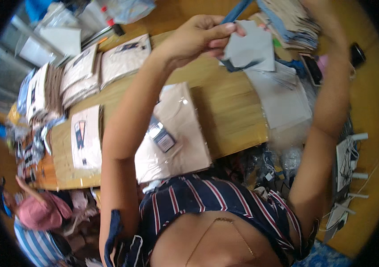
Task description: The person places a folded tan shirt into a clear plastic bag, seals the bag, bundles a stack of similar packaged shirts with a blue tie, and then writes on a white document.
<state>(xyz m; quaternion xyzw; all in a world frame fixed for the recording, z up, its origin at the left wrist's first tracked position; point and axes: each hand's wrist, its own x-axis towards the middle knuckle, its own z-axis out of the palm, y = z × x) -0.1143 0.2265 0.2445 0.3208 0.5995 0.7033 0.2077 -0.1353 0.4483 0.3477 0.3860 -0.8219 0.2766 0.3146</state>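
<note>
My left hand (211, 38) is raised over the table's far side, its fingers pinched round a blue strip (239, 8) that runs up out of view. My right hand (320, 6) reaches past the far right, blurred and cut off by the top edge, so its fingers are hidden. Between my forearms and nearest my body lies a pale pink folded garment (185, 133) in a clear plastic bag, with a dark hang tag (161, 135) on it. White cards (254, 44) lie under and beside my left hand, a dark bluish piece (243, 65) across their edge.
Bagged folded garments (85, 73) stand in stacks at the left, with a single bagged one (87, 138) closer. Folded beige and blue clothes (291, 22) are piled at the far right. A phone (310, 69) lies beside white sheets (283, 100). Another person in a pink hat (44, 211) is at lower left.
</note>
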